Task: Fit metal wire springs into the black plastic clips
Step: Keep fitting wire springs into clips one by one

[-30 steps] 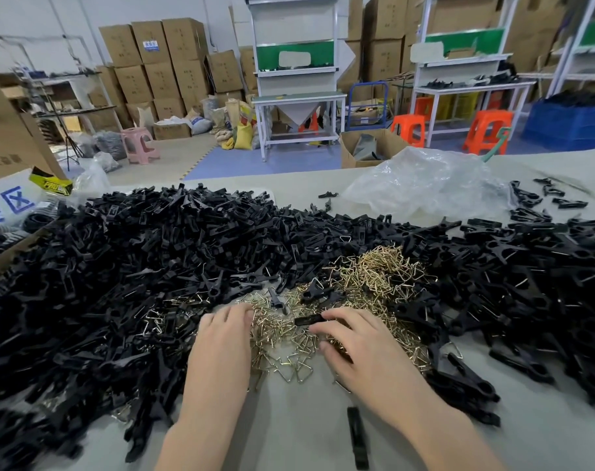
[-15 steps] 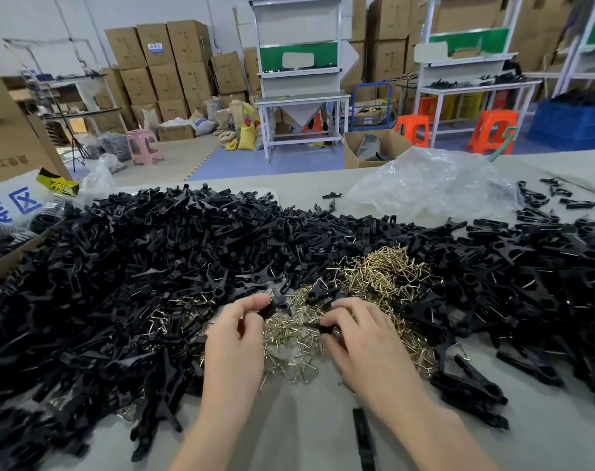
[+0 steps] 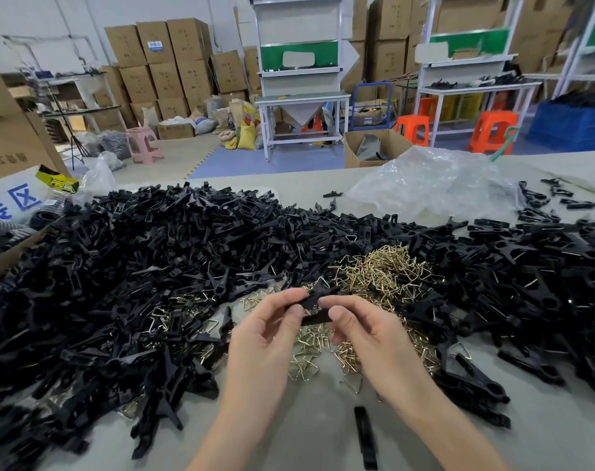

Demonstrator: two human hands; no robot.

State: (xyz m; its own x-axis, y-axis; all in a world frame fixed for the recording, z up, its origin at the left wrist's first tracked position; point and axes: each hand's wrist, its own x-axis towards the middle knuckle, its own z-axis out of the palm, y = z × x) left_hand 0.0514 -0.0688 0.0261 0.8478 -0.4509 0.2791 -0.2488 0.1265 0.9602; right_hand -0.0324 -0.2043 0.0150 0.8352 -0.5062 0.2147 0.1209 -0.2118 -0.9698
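Black plastic clip pieces (image 3: 314, 300), pinched in the grip of left hand (image 3: 265, 334) and right hand (image 3: 367, 338), hover over the 7 o'clock edge of the brass-coloured wire spring heap (image 3: 384, 277), probably keeping springs handy.

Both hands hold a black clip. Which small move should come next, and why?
Probably the right hand should take one spring from the spring pile below: it and the left hand pinch the black clip, and no spring plainly sits in it.

Matt black plastic clips (image 3: 153, 266) — shiny brass-toned wire springs (image 3: 387, 270)
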